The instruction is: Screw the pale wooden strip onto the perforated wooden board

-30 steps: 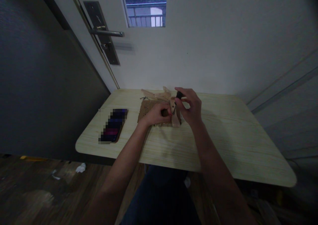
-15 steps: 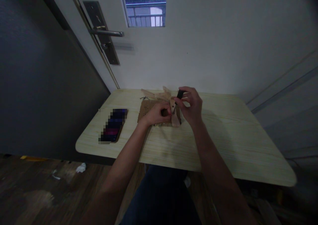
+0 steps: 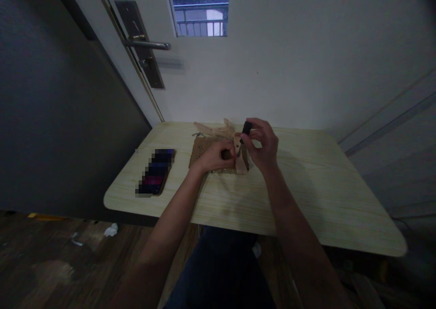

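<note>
My right hand [image 3: 265, 145] grips the black handle of a screwdriver [image 3: 247, 129], tilted so that its thin shaft points down and left. The screwdriver's tip meets a light-tan strip [image 3: 241, 165] with dark holes, which lies across the right end of a brown cardboard piece [image 3: 197, 151]. My left hand [image 3: 218, 156] rests over the cardboard, its thumb and forefinger pinched together beside the tip. Whatever those fingers hold is too small to make out. Behind the cardboard lie several loose tan strips [image 3: 218, 131].
A phone [image 3: 156, 172] lies at the left of the pale wooden table [image 3: 313, 186]. Beyond the far edge stands a white door with a metal handle [image 3: 150, 45]. Small dark bits [image 3: 197, 135] lie behind the cardboard. Crumpled white paper [image 3: 111, 230] is on the floor.
The screwdriver's handle and my right hand have shifted very slightly, with the handle turned a little in the fingers. My left hand and the cardboard stay in place.
</note>
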The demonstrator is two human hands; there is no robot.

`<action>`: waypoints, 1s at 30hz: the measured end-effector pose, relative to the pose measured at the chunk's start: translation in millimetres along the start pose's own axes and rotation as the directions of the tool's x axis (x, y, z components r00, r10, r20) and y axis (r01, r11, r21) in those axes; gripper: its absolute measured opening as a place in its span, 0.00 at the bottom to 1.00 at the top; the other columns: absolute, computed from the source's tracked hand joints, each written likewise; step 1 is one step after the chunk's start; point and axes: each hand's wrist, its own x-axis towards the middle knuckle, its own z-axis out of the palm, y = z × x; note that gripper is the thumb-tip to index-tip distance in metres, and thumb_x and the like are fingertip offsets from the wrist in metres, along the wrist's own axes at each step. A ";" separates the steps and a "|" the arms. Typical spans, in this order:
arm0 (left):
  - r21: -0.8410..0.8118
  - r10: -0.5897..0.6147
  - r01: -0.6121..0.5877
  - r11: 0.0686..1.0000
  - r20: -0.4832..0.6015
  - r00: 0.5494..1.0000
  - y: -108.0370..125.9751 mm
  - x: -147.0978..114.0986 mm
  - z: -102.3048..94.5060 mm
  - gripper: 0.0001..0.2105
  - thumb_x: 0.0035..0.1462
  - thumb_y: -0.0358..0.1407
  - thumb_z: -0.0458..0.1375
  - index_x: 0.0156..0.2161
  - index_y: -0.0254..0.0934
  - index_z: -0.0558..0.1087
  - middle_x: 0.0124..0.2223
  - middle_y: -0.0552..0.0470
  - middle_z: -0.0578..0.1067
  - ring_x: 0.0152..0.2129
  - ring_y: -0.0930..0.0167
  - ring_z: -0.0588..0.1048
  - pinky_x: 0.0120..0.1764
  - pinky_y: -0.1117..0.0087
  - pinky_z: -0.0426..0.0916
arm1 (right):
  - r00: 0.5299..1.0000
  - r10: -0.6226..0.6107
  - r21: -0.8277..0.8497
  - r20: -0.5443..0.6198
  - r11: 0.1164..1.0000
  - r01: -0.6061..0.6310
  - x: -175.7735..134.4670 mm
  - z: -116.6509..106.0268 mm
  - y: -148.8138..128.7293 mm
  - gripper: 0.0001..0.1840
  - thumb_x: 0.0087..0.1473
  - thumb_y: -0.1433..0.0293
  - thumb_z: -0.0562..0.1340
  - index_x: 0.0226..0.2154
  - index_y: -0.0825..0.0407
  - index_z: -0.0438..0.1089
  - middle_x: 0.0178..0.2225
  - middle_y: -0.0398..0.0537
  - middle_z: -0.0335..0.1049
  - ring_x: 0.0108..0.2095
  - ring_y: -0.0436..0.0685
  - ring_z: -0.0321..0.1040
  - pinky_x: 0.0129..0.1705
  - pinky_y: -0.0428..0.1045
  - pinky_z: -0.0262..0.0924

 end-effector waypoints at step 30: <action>-0.012 0.008 -0.008 1.000 0.002 1.000 0.4 -0.1 -0.2 0.03 0.48 0.32 0.59 0.27 0.34 0.70 0.29 0.54 0.72 0.27 0.74 0.69 0.33 0.73 0.63 | 0.997 -0.010 0.084 0.071 0.996 0.004 -0.9 -3.5 -5.3 0.16 0.58 0.62 0.59 0.49 0.43 0.66 0.45 0.47 0.72 0.39 0.52 0.74 0.37 0.49 0.74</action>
